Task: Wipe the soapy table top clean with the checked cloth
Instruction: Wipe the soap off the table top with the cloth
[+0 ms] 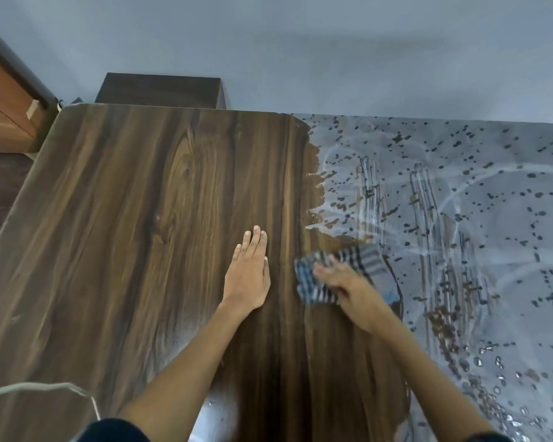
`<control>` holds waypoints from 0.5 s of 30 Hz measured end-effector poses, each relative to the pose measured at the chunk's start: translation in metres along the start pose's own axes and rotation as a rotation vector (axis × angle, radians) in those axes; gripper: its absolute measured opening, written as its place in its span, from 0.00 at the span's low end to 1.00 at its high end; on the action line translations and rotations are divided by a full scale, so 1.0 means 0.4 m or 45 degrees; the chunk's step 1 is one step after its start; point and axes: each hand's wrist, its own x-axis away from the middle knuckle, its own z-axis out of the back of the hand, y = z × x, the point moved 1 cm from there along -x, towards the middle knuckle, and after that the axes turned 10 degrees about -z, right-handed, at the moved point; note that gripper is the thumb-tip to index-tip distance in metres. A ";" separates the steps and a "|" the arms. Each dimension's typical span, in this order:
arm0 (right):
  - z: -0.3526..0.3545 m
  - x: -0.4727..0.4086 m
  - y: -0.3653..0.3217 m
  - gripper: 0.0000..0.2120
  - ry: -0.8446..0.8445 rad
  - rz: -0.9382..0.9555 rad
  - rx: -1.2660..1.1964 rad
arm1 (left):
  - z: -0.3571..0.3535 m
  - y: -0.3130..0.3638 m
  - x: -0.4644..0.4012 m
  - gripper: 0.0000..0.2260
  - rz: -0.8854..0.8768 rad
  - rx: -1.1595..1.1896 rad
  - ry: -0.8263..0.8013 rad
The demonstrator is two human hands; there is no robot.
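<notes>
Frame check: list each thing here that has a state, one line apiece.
Table top: left part wiped, right part covered in soap film.
Checked cloth: bunched, at the film's edge.
Right hand: on the cloth; grip blurred.
Left hand: flat on the table top.

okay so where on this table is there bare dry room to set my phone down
Bare wood lies left of the left hand, out to the table top's left edge, and beyond the hand toward the far edge. The right side is covered in soapy film, and the right hand works the checked cloth at its border.
</notes>
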 end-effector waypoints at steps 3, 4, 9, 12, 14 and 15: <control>0.042 -0.167 0.003 0.22 0.137 -0.127 -0.086 | 0.006 -0.001 -0.029 0.22 -0.004 -0.013 -0.012; 0.042 -0.217 -0.005 0.22 0.160 -0.170 -0.104 | 0.008 -0.001 -0.041 0.23 -0.010 -0.018 -0.015; -0.009 -0.240 -0.113 0.24 0.183 -0.099 0.008 | 0.020 -0.014 -0.100 0.23 -0.005 0.003 -0.033; -0.015 -0.118 -0.107 0.21 -0.020 0.119 -0.009 | 0.028 -0.022 -0.124 0.23 -0.016 0.002 -0.038; 0.010 -0.091 -0.054 0.21 -0.070 0.114 -0.029 | 0.030 -0.027 -0.137 0.23 -0.023 -0.009 -0.019; 0.027 -0.104 -0.027 0.21 -0.046 0.073 -0.027 | 0.031 -0.028 -0.142 0.22 -0.029 -0.015 -0.013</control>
